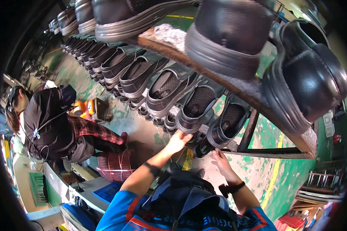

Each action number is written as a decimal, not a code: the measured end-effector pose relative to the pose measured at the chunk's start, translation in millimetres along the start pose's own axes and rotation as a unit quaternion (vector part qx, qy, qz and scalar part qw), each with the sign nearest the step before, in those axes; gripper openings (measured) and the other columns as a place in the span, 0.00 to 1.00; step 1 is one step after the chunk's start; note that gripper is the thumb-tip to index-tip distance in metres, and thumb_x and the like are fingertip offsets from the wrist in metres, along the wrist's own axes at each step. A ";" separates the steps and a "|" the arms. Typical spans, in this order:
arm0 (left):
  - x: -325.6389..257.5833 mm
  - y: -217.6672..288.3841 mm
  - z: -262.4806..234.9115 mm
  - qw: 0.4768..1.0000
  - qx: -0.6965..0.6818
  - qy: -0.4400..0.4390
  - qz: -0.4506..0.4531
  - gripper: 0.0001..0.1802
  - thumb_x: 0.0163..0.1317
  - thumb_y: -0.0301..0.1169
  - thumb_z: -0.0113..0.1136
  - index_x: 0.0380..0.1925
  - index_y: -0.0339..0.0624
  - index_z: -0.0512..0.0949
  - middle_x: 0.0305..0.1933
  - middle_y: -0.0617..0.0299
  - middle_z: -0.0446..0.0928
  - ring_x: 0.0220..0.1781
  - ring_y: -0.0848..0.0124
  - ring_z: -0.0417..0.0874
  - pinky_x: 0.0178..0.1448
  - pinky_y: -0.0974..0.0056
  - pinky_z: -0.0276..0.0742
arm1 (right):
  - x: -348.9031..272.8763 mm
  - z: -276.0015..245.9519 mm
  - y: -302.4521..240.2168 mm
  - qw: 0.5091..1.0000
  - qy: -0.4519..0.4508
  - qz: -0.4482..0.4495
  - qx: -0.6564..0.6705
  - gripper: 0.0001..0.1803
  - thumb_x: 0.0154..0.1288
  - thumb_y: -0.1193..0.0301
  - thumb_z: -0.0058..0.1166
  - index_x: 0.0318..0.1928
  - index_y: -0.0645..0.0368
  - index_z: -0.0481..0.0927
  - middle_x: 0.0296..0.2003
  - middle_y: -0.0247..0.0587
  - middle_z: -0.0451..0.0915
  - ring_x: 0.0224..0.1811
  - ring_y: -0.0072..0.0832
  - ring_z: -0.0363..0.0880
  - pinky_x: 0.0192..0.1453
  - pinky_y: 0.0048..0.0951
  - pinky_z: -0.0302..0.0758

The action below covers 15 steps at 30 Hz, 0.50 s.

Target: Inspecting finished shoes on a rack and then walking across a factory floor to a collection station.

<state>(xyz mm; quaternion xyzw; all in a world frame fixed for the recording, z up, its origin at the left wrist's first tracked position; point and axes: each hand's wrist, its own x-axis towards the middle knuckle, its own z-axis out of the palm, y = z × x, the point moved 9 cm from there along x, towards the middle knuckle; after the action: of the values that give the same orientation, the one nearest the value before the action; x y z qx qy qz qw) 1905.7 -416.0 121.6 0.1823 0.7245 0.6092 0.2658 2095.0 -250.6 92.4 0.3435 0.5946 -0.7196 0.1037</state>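
Black slip-on shoes with thick ridged soles stand in long rows on a rack, heels toward me. My left hand [178,141] is at the heel of one black shoe [196,106], its fingers closed against the sole and partly hidden by it. Beside that shoe, at the row's right end, is another black shoe [228,122]. My right hand [222,163] is just below this end shoe, fingers stretched out and holding nothing. A darker shoe [202,148] on a lower level shows between my hands.
Above my hands runs an upper rack bar [208,73] carrying larger-looking black shoes [229,34]. A rack leg [249,131] stands at the right. On the left a person in a black top [46,119] sits near a dark red woven bundle [117,165]. Stacked boards [316,192] lie at lower right.
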 end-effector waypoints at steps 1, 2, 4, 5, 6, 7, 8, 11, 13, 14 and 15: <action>-19.5 23.6 -22.0 0.997 -0.065 0.037 0.013 0.18 0.66 0.30 0.54 0.54 0.35 0.71 0.47 0.56 0.77 0.48 0.72 0.76 0.55 0.66 0.71 | -20.7 1.2 -18.1 1.000 -0.005 -0.003 0.006 0.30 0.70 0.54 0.45 0.66 0.57 0.59 0.61 0.49 0.65 0.62 0.35 0.67 0.57 0.38 0.70; -33.3 36.5 -35.4 0.993 -0.115 0.040 -0.005 0.16 0.67 0.30 0.51 0.53 0.36 0.71 0.45 0.56 0.77 0.45 0.70 0.78 0.52 0.65 0.74 | -49.0 3.8 -47.8 0.998 -0.040 -0.043 -0.001 0.30 0.72 0.56 0.42 0.67 0.59 0.57 0.62 0.50 0.64 0.62 0.36 0.67 0.57 0.38 0.70; -57.1 113.4 -61.7 0.981 -0.153 0.106 0.059 0.15 0.68 0.29 0.49 0.52 0.36 0.72 0.45 0.59 0.77 0.46 0.74 0.77 0.50 0.70 0.72 | -101.0 14.2 -103.0 0.990 -0.061 -0.124 -0.006 0.29 0.74 0.62 0.38 0.68 0.64 0.52 0.62 0.52 0.64 0.64 0.39 0.66 0.62 0.39 0.67; -59.7 152.1 -66.2 0.981 -0.109 0.126 0.095 0.15 0.68 0.29 0.49 0.51 0.35 0.72 0.45 0.58 0.78 0.47 0.73 0.77 0.51 0.69 0.72 | -119.8 13.3 -132.5 0.969 -0.017 -0.242 -0.044 0.29 0.73 0.65 0.39 0.68 0.65 0.52 0.62 0.53 0.64 0.65 0.39 0.64 0.65 0.39 0.64; -60.8 184.3 -73.6 0.977 -0.062 0.154 0.133 0.14 0.68 0.28 0.48 0.51 0.34 0.73 0.45 0.57 0.78 0.48 0.71 0.77 0.52 0.68 0.72 | -140.6 18.6 -160.7 0.931 0.020 -0.355 -0.083 0.29 0.72 0.67 0.40 0.68 0.66 0.52 0.63 0.55 0.64 0.66 0.39 0.63 0.67 0.40 0.61; -57.6 202.9 -79.4 0.969 -0.004 0.169 0.182 0.15 0.69 0.29 0.48 0.51 0.33 0.73 0.46 0.56 0.78 0.50 0.70 0.77 0.54 0.68 0.71 | -156.2 31.9 -189.1 0.910 0.057 -0.397 -0.102 0.31 0.72 0.66 0.41 0.68 0.67 0.50 0.65 0.56 0.59 0.68 0.41 0.58 0.69 0.40 0.57; -49.3 214.5 -79.5 0.956 0.050 0.180 0.228 0.16 0.69 0.30 0.47 0.51 0.32 0.73 0.47 0.55 0.77 0.52 0.69 0.76 0.57 0.67 0.70 | -165.0 39.4 -211.7 0.886 0.099 -0.435 -0.124 0.33 0.71 0.66 0.42 0.69 0.68 0.47 0.68 0.57 0.54 0.71 0.42 0.54 0.71 0.40 0.53; 2.5 211.9 -68.7 0.980 -0.045 0.141 0.135 0.20 0.67 0.34 0.50 0.53 0.29 0.71 0.53 0.52 0.75 0.56 0.66 0.74 0.61 0.66 0.66 | -128.5 32.9 -224.1 0.917 0.150 -0.366 -0.052 0.40 0.69 0.60 0.46 0.70 0.69 0.42 0.70 0.57 0.48 0.73 0.43 0.48 0.73 0.36 0.46; 27.6 214.0 -51.3 0.984 -0.147 0.098 0.037 0.24 0.66 0.37 0.52 0.55 0.28 0.70 0.55 0.50 0.74 0.57 0.66 0.73 0.62 0.66 0.65 | -104.6 14.1 -236.9 0.926 0.200 -0.319 -0.011 0.43 0.67 0.58 0.48 0.70 0.69 0.41 0.69 0.58 0.49 0.72 0.41 0.48 0.73 0.32 0.47; 33.3 228.4 -37.0 0.995 -0.081 0.049 0.017 0.27 0.63 0.36 0.55 0.57 0.28 0.68 0.55 0.49 0.74 0.56 0.65 0.74 0.61 0.66 0.66 | -88.6 2.2 -237.2 0.919 0.234 -0.316 -0.028 0.44 0.67 0.57 0.49 0.70 0.70 0.41 0.69 0.58 0.49 0.72 0.40 0.49 0.73 0.31 0.47; 35.5 232.1 -26.4 1.000 -0.014 0.003 -0.005 0.31 0.60 0.36 0.58 0.60 0.27 0.65 0.56 0.48 0.74 0.56 0.65 0.74 0.60 0.66 0.67 | -76.4 0.3 -236.8 0.924 0.219 -0.308 0.062 0.43 0.64 0.63 0.51 0.70 0.69 0.42 0.68 0.58 0.52 0.70 0.39 0.54 0.72 0.30 0.50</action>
<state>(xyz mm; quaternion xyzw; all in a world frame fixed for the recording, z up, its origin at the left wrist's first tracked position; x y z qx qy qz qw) 1847.7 -371.5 346.3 0.1726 0.7177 0.6186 0.2691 2019.6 -206.4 325.5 0.2986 0.6333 -0.6580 -0.2773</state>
